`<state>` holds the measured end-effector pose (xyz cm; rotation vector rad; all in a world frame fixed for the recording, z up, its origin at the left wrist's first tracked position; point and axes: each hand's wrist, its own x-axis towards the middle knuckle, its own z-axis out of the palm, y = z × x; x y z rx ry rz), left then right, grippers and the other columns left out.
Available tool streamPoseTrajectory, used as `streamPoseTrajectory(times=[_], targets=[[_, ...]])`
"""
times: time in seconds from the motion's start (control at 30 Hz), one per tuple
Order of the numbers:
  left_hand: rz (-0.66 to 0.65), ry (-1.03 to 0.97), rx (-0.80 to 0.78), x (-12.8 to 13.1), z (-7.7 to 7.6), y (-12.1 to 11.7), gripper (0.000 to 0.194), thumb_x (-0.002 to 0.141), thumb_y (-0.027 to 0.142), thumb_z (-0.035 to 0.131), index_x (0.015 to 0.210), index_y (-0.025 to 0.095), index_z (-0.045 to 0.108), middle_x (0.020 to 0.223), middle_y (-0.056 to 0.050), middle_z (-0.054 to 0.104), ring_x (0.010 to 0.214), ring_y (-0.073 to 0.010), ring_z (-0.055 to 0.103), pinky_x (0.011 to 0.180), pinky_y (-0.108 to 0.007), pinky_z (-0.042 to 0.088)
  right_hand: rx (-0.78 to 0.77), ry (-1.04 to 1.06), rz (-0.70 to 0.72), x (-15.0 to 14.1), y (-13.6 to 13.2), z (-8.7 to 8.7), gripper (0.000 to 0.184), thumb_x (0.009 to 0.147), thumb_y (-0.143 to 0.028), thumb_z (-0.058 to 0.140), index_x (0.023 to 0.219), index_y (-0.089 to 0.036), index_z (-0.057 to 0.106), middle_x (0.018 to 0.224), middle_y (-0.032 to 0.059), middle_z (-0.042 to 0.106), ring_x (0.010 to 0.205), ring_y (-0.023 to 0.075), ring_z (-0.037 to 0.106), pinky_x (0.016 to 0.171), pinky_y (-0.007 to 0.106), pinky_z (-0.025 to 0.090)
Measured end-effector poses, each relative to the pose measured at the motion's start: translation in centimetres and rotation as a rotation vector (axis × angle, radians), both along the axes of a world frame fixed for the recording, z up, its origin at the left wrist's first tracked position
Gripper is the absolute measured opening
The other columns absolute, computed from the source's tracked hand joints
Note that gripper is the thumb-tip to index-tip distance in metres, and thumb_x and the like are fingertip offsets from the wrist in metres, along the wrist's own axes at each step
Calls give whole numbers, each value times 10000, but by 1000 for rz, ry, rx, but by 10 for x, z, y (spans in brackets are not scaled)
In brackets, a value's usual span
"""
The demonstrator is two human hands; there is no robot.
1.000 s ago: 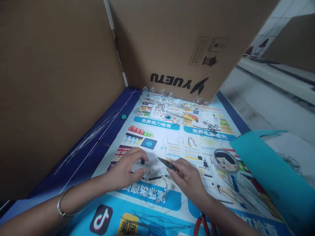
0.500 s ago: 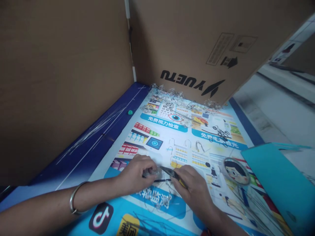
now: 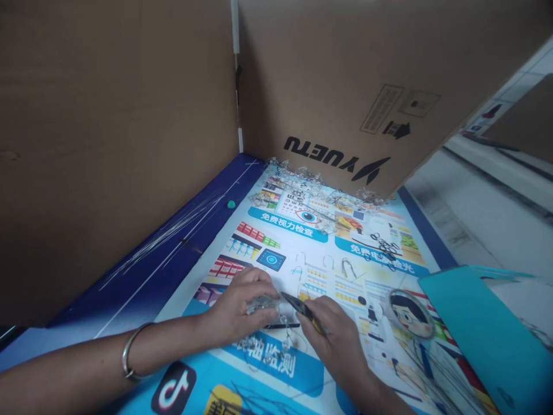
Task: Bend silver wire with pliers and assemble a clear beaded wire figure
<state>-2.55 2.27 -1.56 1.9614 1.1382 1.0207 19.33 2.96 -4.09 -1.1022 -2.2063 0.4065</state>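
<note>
My left hand is closed around a clear beaded wire piece, partly hidden by the fingers. In my right hand is a pair of needle-nose pliers with yellow-and-black handles. The pliers' tip points left, close to the beaded piece; whether it grips a wire is too small to tell. Below the hands hangs or lies a strand of clear beads on thin wire. Bent wire hooks lie on the printed sheet beyond my hands.
Brown cardboard panels stand at the left and back. Clear beaded pieces line the back edge. Dark rings lie at the right, near a teal box. Long wires rest on the blue strip at left; dark wires lie in front.
The view has tilted slightly, so the scene sits a little lower. Both hands keep their holds, and the clear piece in my left hand has turned slightly.
</note>
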Motion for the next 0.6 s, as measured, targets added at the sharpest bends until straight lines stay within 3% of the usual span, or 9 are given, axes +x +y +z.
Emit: streamPoseTrajectory(times=[0.23,0.43,0.6], targets=[[-37,-26,7,-1,3,1,193,881,264,480,777,175,617,783,-28,589,793,-167,513,759,-322,375,13,25,34,-4,1,5,87,848,-248,528,892,-190,575,763,43,577,691,157,549,583,259,441],[-78,51,-57,-4,16,-1,326,911,351,400,686,163,540,660,-5,527,686,-146,482,687,-284,353,0,56,134,-2,5,12,99,840,-216,526,921,-196,578,782,46,575,705,161,545,592,271,449],[-95,102,-50,-5,24,-2,375,925,378,359,648,165,496,650,1,500,709,-148,470,718,-283,345,-11,88,136,-3,5,15,99,832,-205,543,927,-193,569,797,49,566,727,168,543,610,286,454]])
